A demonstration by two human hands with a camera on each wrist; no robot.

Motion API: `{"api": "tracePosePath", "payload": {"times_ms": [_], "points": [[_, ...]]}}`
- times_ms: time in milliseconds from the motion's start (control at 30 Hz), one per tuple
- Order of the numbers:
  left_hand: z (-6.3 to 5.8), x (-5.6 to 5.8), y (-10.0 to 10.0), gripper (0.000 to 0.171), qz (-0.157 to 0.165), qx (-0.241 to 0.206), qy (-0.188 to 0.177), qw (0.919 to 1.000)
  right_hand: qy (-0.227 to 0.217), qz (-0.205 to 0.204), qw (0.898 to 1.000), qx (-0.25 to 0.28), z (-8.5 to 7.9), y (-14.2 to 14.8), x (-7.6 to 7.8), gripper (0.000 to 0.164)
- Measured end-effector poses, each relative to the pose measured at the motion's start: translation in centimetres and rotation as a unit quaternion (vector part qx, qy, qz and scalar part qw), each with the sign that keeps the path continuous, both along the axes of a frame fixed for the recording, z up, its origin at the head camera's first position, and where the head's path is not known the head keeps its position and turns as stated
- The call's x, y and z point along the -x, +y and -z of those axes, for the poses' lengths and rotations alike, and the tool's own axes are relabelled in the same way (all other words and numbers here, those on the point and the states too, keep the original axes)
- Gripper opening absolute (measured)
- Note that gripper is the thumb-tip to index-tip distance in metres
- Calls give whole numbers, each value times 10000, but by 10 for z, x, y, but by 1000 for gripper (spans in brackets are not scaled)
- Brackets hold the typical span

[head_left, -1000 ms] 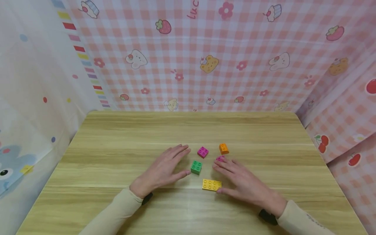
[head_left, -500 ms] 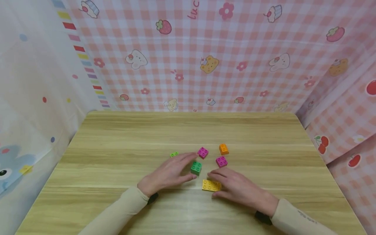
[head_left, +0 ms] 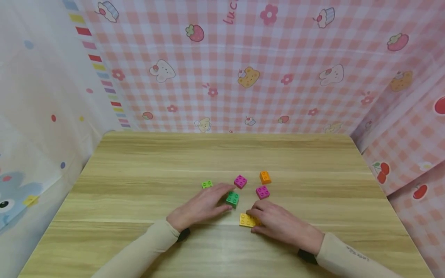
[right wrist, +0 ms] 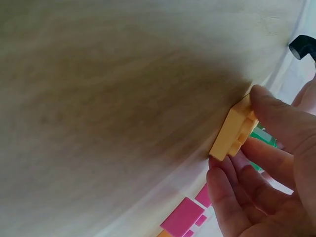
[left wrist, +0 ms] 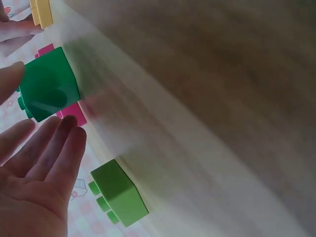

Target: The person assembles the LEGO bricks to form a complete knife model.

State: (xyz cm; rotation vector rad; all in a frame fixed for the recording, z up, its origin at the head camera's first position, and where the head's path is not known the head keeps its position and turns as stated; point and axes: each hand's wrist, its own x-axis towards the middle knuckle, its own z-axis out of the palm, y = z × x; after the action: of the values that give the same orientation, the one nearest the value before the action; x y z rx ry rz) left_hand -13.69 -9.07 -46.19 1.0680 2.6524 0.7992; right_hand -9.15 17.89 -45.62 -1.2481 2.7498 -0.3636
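Note:
My left hand is around the dark green brick, thumb on the near side and fingers on the far side. In the left wrist view a gap shows between the fingers and that brick. My right hand pinches the yellow brick across its right part; the right wrist view has the thumb at one side of the yellow brick and fingertips at the other. The hand hides the brick's right end.
Behind the hands on the wooden table lie a light green brick, one magenta brick, another magenta brick and an orange brick. A checked cloth hangs behind the table.
My left hand has moved right to the dark green brick, uncovering the light green brick. The right hand has come left and nearer, leaving the right magenta brick in view, and now grips the yellow brick.

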Motion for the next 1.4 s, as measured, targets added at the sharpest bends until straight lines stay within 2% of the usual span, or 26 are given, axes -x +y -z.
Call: {"api": "tracePosePath", "payload": {"times_ms": [233,433,700,900,1167,1400], "points": [[1,1,2,54,-147,-53,-114,9998,-25,157,9999,-25,-4,1,-2,37],[1,0,2,43,-236,-123,-222,9994,-85,598,9978,258,-10,9,-4,38],[2,-2,-1,41,-297,-233,-412,9984,-62,1043,9930,556,-17,17,-3,42],[1,-7,-2,42,-332,-160,-533,9979,155,1066,9903,878,-19,16,-1,44],[-1,-14,-2,41,-295,-66,-412,9987,329,1158,9867,1090,-20,11,2,45],[-1,-18,-2,39,-289,-106,-415,9987,449,1018,9840,1392,-19,3,4,43]]}}
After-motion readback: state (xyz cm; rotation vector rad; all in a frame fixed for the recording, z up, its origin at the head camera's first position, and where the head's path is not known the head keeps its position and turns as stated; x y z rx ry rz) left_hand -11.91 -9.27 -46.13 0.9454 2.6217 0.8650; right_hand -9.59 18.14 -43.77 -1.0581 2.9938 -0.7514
